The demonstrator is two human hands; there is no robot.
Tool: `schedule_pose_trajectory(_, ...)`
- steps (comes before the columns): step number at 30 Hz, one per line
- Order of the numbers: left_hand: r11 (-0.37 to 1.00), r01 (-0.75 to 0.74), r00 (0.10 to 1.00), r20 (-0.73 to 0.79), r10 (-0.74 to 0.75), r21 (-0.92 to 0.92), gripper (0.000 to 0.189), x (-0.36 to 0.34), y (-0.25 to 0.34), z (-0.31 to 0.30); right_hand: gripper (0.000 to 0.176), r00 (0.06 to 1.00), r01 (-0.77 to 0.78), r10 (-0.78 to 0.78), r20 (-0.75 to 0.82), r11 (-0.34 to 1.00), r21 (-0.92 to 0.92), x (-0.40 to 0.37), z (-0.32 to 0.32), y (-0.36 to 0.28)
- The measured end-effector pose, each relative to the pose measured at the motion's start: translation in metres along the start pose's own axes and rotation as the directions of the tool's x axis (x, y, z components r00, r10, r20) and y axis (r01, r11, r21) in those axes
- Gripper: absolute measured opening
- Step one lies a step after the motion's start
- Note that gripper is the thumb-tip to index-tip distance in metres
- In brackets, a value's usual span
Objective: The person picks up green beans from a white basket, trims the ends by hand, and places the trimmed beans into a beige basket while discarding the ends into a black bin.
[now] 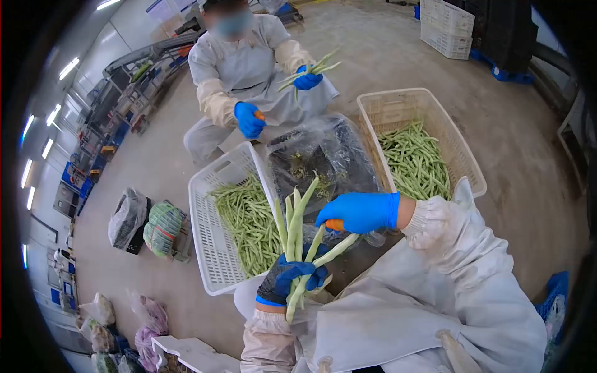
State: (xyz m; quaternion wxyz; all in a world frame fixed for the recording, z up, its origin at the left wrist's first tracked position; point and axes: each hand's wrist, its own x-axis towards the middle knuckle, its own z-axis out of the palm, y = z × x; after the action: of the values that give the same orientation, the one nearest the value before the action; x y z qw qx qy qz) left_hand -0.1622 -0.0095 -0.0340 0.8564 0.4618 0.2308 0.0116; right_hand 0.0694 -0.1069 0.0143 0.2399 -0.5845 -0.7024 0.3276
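Note:
A fanned bunch of long green beans (295, 224) stands up out of my left hand (297, 276), whose gloved fingers are wrapped round it. My right hand (364, 212), in a blue glove, is closed on a small tool with an orange handle (334, 224); its working end cannot be made out. This hand is at the bean tips, just right of the bunch. Beyond both hands lies a dark tray lined with clear plastic (354, 155), with green trimmings (305, 165) in it.
A white crate (211, 264) of beans stands at left, a cream crate (457, 133) of beans at right. Opposite sits a co-worker (239, 68) in blue gloves, holding beans and an orange-handled tool. Bagged produce (165, 230) and a white box (193, 355) are on the floor at left.

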Motion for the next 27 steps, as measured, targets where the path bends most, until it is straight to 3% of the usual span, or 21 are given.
schedule_pose_trajectory(1, 1.0, 0.001, 1.0, 0.001, -0.001, -0.006, 0.05, 0.0, 0.0, 0.0, 0.025, 1.0, -0.004, 0.004, 0.005, 1.0, 0.0, 0.0, 0.0, 0.001)
schedule_pose_trajectory(3, 0.997, 0.049, 0.999, -0.009, -0.049, 0.064, 0.047, 0.001, 0.004, 0.002, 0.019, 0.997, -0.005, 0.022, 0.079, 0.98, -0.201, 0.001, 0.0, 0.004)
schedule_pose_trajectory(4, 0.997, 0.07, 0.996, 0.058, -0.071, 0.014, 0.043, 0.003, 0.004, -0.001, 0.019, 0.996, -0.004, 0.021, 0.082, 0.98, -0.201, 0.002, 0.004, 0.007)
schedule_pose_trajectory(6, 0.998, 0.059, 0.998, 0.031, -0.06, 0.038, 0.041, 0.005, 0.0, -0.003, 0.015, 0.997, 0.064, -0.073, -0.005, 0.902, -0.428, 0.003, 0.02, 0.019)
schedule_pose_trajectory(10, 0.994, 0.019, 0.999, -0.049, -0.014, 0.111, 0.037, 0.009, -0.009, -0.005, 0.014, 0.976, 0.035, -0.132, -0.172, 0.879, -0.475, 0.002, 0.054, 0.039)
schedule_pose_trajectory(12, 0.988, 0.035, 0.998, -0.065, -0.026, 0.152, 0.038, 0.014, -0.012, -0.006, 0.017, 0.966, -0.11, 0.016, -0.257, 0.929, -0.354, 0.002, 0.063, 0.045)
schedule_pose_trajectory(13, 0.98, 0.046, 0.996, -0.08, -0.031, 0.194, 0.04, 0.016, -0.012, -0.006, 0.017, 0.966, -0.111, 0.017, -0.257, 0.928, -0.355, 0.004, 0.067, 0.059)
schedule_pose_trajectory(15, 0.991, 0.018, 0.998, -0.066, -0.009, 0.132, 0.04, 0.008, -0.01, -0.005, 0.012, 0.729, -0.199, 0.26, -0.633, 0.965, 0.168, 0.001, 0.071, 0.105)
schedule_pose_trajectory(17, 0.997, -0.012, 0.998, -0.06, 0.017, 0.073, 0.041, 0.003, -0.006, -0.01, 0.025, 0.654, -0.16, 0.575, -0.491, 0.74, 0.654, -0.012, 0.051, 0.138)
schedule_pose_trajectory(18, 0.997, -0.004, 0.997, -0.081, 0.011, 0.083, 0.041, 0.002, -0.006, -0.012, 0.025, 0.656, -0.159, 0.574, -0.49, 0.74, 0.654, -0.011, 0.047, 0.131)
schedule_pose_trajectory(19, 0.996, 0.004, 0.995, -0.099, 0.005, 0.092, 0.042, 0.001, -0.006, -0.012, 0.032, 0.624, -0.102, 0.346, -0.701, 0.925, 0.366, -0.011, 0.044, 0.123)
schedule_pose_trajectory(20, 0.996, -0.007, 0.997, -0.077, 0.015, 0.094, 0.042, 0.003, -0.005, -0.013, 0.039, 0.572, -0.067, 0.061, -0.818, 0.997, 0.028, -0.012, 0.04, 0.115)
schedule_pose_trajectory(21, 0.995, -0.007, 0.998, -0.068, 0.014, 0.098, 0.042, 0.004, -0.005, -0.013, 0.039, 0.566, -0.072, 0.061, -0.822, 0.997, 0.025, -0.011, 0.034, 0.103)
schedule_pose_trajectory(23, 0.995, 0.015, 0.998, -0.063, -0.009, 0.094, 0.042, 0.007, -0.005, -0.012, 0.049, 0.767, 0.083, 0.007, -0.641, 0.99, 0.11, -0.009, 0.019, 0.077)
schedule_pose_trajectory(24, 0.995, 0.019, 0.998, -0.056, -0.014, 0.094, 0.042, 0.008, -0.005, -0.011, 0.049, 0.765, 0.076, 0.013, -0.644, 0.991, 0.111, -0.008, 0.014, 0.065)
schedule_pose_trajectory(26, 0.995, 0.039, 0.999, -0.029, -0.036, 0.097, 0.04, 0.007, -0.004, -0.008, 0.044, 0.809, 0.153, -0.239, -0.537, 0.968, -0.201, -0.006, 0.004, 0.051)
schedule_pose_trajectory(27, 0.994, 0.041, 0.999, -0.025, -0.039, 0.098, 0.04, 0.007, -0.005, -0.01, 0.044, 0.809, 0.148, -0.236, -0.539, 0.968, -0.201, -0.007, 0.001, 0.053)
